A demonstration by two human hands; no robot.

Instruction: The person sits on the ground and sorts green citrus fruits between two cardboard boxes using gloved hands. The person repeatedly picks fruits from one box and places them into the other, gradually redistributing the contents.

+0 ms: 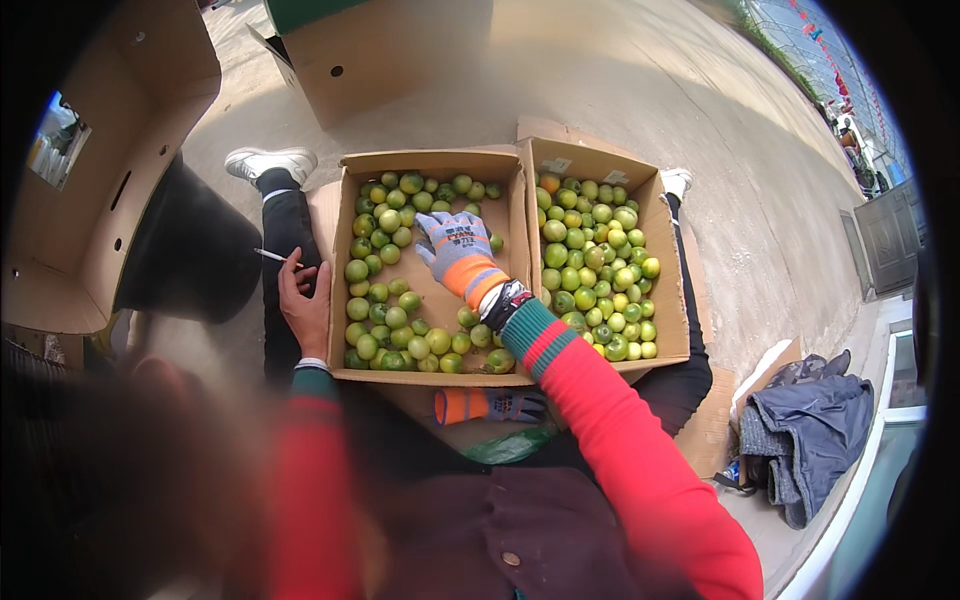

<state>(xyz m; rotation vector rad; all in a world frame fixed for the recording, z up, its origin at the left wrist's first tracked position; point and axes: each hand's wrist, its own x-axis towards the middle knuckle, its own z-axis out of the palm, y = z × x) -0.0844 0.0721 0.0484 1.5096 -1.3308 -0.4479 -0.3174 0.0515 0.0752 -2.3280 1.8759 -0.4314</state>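
Observation:
My left hand (303, 305) is bare and pinches a white cigarette (270, 255) between its fingers, just outside the left wall of a shallow cardboard box (430, 290). My right hand (458, 247) wears a grey and orange work glove and reaches into that box, back upward. Its thumb and fingers are apart, with nothing visible between them; the fingertips are partly hidden. Green tomatoes (390, 340) lie in this box along its far, left and near sides, around bare cardboard. One tomato (496, 243) sits right beside the gloved hand.
A second cardboard box (672, 300) full of green tomatoes adjoins on the right. A spare glove (488, 405) lies before the left box. A black bucket (185, 245) and cardboard cartons (390, 60) stand left and beyond. Dark clothing (808, 425) lies at the right.

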